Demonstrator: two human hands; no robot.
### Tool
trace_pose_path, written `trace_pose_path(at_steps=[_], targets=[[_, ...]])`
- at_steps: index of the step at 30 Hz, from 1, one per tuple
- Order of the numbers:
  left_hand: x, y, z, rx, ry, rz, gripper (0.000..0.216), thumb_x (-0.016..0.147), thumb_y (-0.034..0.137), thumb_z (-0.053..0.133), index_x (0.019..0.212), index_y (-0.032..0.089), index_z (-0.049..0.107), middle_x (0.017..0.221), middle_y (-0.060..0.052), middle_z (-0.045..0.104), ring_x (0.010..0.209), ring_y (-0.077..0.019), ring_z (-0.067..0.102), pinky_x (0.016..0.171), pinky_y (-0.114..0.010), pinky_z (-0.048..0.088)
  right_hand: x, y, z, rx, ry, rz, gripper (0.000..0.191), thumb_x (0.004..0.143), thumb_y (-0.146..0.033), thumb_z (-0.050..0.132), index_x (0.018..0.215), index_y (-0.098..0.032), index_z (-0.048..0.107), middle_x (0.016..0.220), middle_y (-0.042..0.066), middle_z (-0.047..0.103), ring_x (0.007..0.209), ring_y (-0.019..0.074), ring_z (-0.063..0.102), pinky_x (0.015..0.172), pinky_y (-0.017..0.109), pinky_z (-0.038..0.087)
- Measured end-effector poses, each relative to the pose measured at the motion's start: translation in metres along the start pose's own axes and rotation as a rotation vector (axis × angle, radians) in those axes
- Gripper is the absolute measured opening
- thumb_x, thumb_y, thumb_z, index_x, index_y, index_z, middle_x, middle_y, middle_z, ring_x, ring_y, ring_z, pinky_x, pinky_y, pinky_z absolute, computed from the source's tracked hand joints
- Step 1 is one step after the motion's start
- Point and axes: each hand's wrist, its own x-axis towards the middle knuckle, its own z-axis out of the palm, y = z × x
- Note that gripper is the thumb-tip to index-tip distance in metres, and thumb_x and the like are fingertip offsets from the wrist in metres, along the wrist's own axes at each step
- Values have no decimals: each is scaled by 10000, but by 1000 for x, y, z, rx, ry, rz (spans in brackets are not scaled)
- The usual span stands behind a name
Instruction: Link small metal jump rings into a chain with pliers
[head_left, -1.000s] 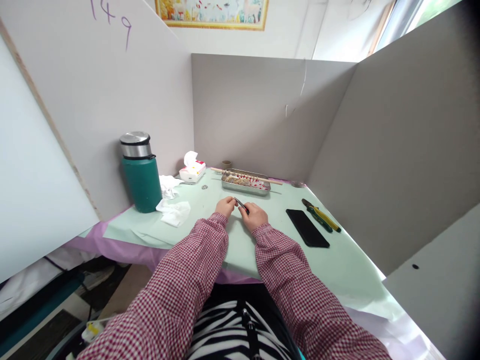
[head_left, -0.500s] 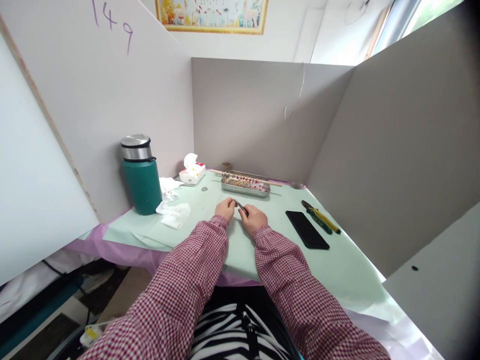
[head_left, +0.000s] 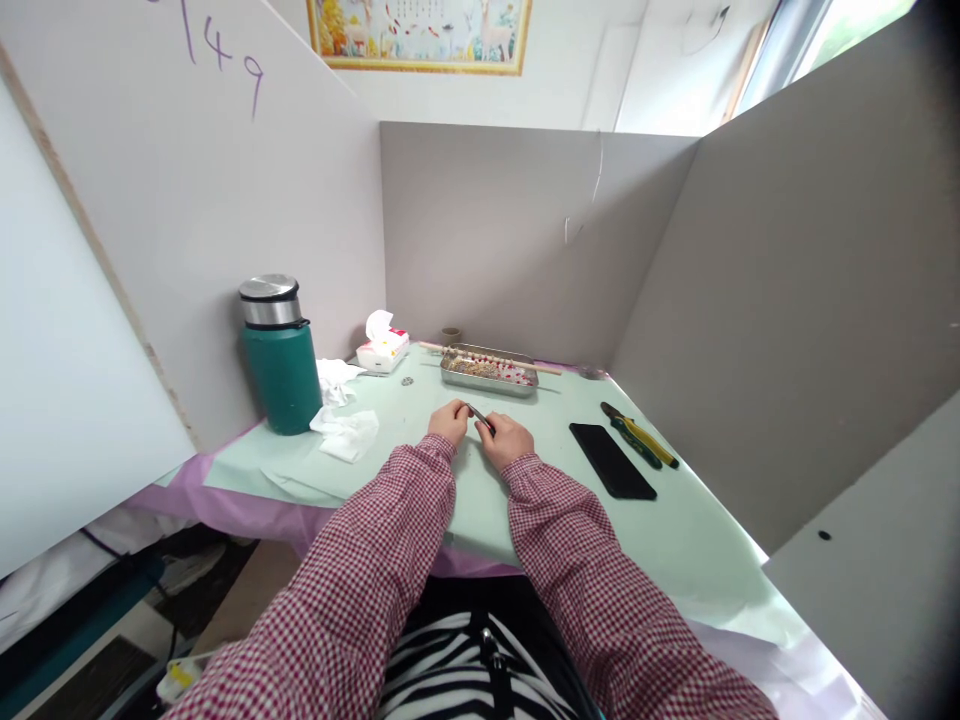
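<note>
Green surface (head_left: 682, 545); slim dark tool (head_left: 481, 417) at metal tray's (head_left: 487, 385) 6 o'clock, tip toward 10. Right hand (head_left: 510, 441) closed round it; left hand (head_left: 448, 422) curled at tip, can't tell if pinching. Loose right grip could jab left.

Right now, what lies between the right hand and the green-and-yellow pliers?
A flat black slab lies between the right hand and pliers, in the head view.

a slim dark tool (head_left: 480, 417) slants between hands (head_left: 508, 441).
</note>
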Motion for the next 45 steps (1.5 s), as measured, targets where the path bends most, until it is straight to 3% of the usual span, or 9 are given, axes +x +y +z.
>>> trace_pose_path(at_steps=[17,26,33,39,45], targets=[[4,0,2,103,-81,-111,277,780,216,359,791,183,634,867,-39,662,857,-147,567,796,-246,406,-1,-4,-1,-85,-66,45,327,859,-441,354,854,-221,596,819,13,614,724,133,537,559,247,268],[32,24,-14,276,-248,-205,291,742,213,377,821,158,652,930,-92,656,880,-189,582,760,-260,419,18,-4,-5,-90,-137,83,368,863,-456,322,871,-224,608,845,35,630,747,154,553,585,246,304],[63,21,7,191,-236,-175,300,761,236,377,842,150,653,894,-90,660,855,-175,583,740,-247,418,44,9,-7,-97,-157,154,386,858,-470,314,867,-224,611,830,40,629,736,164,557,571,253,307],[68,10,25,122,-198,-99,281,759,220,370,746,161,644,822,-73,656,800,-172,570,707,-260,409,44,21,7,-83,-71,167,328,863,-430,349,876,-213,594,837,38,607,773,160,547,583,254,307],[67,3,32,-29,-214,-149,245,737,224,385,702,159,618,721,-38,629,715,-145,543,654,-239,395,43,28,16,-65,-52,137,285,866,-399,372,875,-199,574,834,45,581,799,159,515,638,253,309]])
